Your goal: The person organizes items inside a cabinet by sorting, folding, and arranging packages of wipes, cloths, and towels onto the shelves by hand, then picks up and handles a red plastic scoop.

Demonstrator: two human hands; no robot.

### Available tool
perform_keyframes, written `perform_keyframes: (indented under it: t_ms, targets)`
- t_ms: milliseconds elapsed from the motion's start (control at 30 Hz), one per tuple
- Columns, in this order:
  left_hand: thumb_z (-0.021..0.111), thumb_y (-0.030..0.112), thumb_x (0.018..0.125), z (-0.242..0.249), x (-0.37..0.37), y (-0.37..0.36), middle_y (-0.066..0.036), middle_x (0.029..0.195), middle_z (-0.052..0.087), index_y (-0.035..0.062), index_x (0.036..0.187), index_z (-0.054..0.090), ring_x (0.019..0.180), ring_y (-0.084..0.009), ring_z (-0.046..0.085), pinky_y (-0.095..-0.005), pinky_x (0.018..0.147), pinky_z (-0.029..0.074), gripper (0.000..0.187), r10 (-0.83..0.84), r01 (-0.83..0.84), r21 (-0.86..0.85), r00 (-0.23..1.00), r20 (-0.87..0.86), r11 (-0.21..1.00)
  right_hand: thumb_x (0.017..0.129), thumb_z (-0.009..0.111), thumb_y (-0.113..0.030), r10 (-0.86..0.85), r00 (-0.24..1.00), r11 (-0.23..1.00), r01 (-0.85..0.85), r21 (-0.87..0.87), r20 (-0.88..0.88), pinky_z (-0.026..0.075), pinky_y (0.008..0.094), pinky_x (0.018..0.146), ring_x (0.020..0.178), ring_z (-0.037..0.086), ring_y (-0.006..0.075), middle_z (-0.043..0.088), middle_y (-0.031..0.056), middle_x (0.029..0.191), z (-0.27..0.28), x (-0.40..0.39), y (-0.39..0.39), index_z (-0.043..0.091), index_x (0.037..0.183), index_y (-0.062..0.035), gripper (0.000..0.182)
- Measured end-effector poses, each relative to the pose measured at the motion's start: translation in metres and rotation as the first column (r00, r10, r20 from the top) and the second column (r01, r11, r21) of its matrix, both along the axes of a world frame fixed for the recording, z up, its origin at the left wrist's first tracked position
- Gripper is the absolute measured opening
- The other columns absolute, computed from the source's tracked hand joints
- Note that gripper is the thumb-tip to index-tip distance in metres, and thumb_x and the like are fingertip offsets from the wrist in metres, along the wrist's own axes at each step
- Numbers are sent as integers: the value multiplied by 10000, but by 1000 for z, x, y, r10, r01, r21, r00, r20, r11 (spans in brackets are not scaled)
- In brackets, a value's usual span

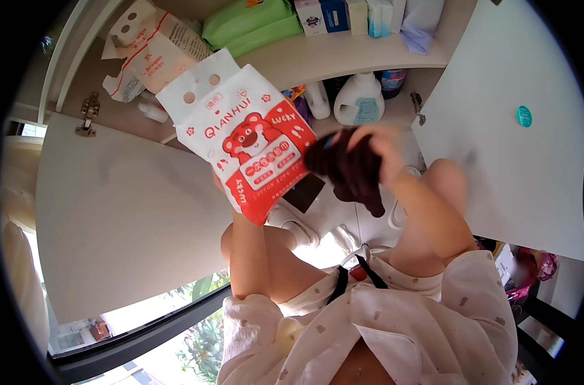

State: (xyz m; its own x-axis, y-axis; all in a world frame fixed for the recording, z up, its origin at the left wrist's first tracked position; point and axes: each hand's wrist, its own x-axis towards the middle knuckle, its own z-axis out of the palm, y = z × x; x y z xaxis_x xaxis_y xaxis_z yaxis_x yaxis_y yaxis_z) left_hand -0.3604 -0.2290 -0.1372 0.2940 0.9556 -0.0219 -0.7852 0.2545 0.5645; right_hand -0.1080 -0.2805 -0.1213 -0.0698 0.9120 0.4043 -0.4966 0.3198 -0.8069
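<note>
A white and red package (250, 138) with a cartoon bear and two handle holes is held up in front of the open cabinet. My left hand (217, 181) is behind its lower left side, mostly hidden, with the package resting against it. To the right, my right hand (383, 151) is closed on a dark brown cloth (350, 168), which hangs in folds close to the package's right edge. That hand is slightly blurred.
Cabinet doors (131, 218) (507, 128) stand open on both sides. The upper shelf (369, 51) holds green packs (250, 25), boxes and an opened wipes bag (154, 54). Below it are a white detergent jug (359, 99) and bottles. A basket (518, 292) is at right.
</note>
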Motion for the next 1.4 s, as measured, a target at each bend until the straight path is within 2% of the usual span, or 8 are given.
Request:
perform_keyframes:
  t_ms: [167,233,700,900,1067,1167,1267,1400]
  targets:
    - [373,535,809,-2,43,-13,-148,1212,420,56,1270,281,1049,-313,467,-476,846,419,671,158,-98,149,865,-476,984,799,381,-322,-208,827,973,118,-200,-523,329,293,910,1058,452,220,466,154,1152,19,-9,11,368,1206,37,543]
    - [391,537,804,-4,55,-11,-144,1200,433,51,1269,279,1038,-300,479,-462,837,431,682,261,-108,268,719,-644,957,808,413,-291,-278,960,951,272,144,20,233,297,983,1173,344,222,389,143,1241,9,-21,12,319,1262,18,557]
    - [699,174,622,13,5,-16,-100,1031,536,-26,1162,372,920,-168,535,-287,745,463,662,-108,229,131,797,-594,964,795,431,-198,-682,679,638,372,674,271,234,376,986,1192,302,380,312,254,1280,-8,-36,-4,375,1226,36,494]
    - [709,2,572,23,19,-22,-86,1021,536,1,1162,384,903,-150,529,-289,772,444,674,6,325,271,630,-776,906,854,435,-196,-392,913,863,409,-297,116,367,271,849,965,494,163,536,111,1061,11,-22,21,453,1172,-4,371]
    - [718,4,577,33,33,-18,-108,1112,477,11,1213,315,956,-176,510,-312,818,421,753,230,122,388,633,-740,913,809,493,-274,-628,732,525,146,-839,-265,417,304,768,874,521,187,548,81,975,-22,1,50,532,977,-63,273]
    - [726,20,554,36,39,-14,-125,1119,465,1,1263,253,1040,-216,469,-322,869,389,852,248,-74,265,650,-718,961,844,446,-211,-741,671,656,713,-249,-33,374,303,843,960,488,202,493,107,1115,-5,-18,37,481,1132,-18,349]
    - [716,29,529,18,47,-16,-166,1165,428,-13,1283,245,1063,-249,452,-325,887,374,890,496,51,544,346,-796,837,765,456,-53,-825,469,554,555,621,316,363,318,890,1052,471,293,446,185,1174,7,-35,16,495,1126,-8,366]
    - [718,54,524,10,58,-30,-178,1099,456,10,1269,302,973,-318,468,-365,845,373,854,716,165,742,194,-671,650,763,445,-37,-678,553,735,501,457,484,409,293,809,904,550,250,538,179,991,2,-50,19,543,1060,-38,313]
